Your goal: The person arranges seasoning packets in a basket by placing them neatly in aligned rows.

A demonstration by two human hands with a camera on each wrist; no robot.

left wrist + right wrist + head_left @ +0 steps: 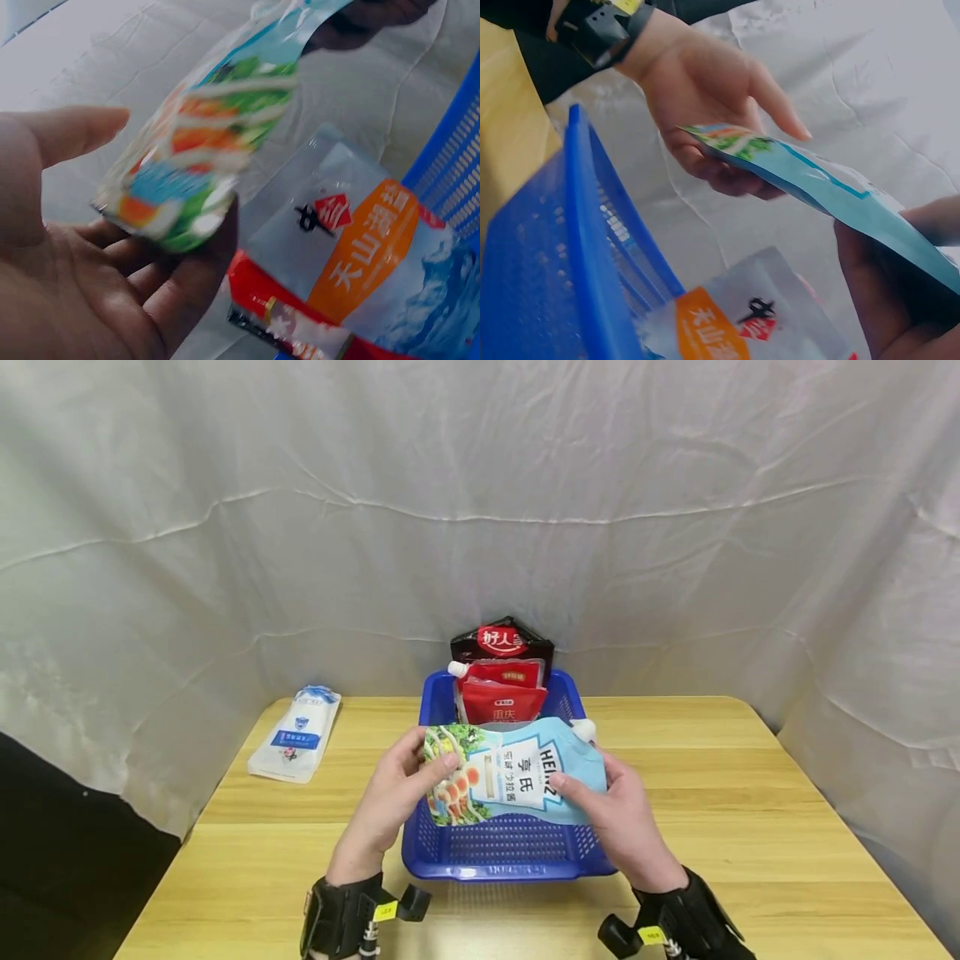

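A light-blue Heinz salad dressing pouch with a white cap spans both hands above a blue basket. My right hand pinches its capped end, thumb on the printed front and fingers behind. At the other end, the pouch rests on the fingers of my left hand; its thumb stands off the pouch in the left wrist view. Red pouches, one with a white spout, and a black pouch stand in the basket's back. A grey and orange salt bag appears there in the wrist views.
On the wooden table, a white and blue bag lies at the back left, apart from the basket. Grey cloth hangs behind and on both sides. Something black is at the lower left.
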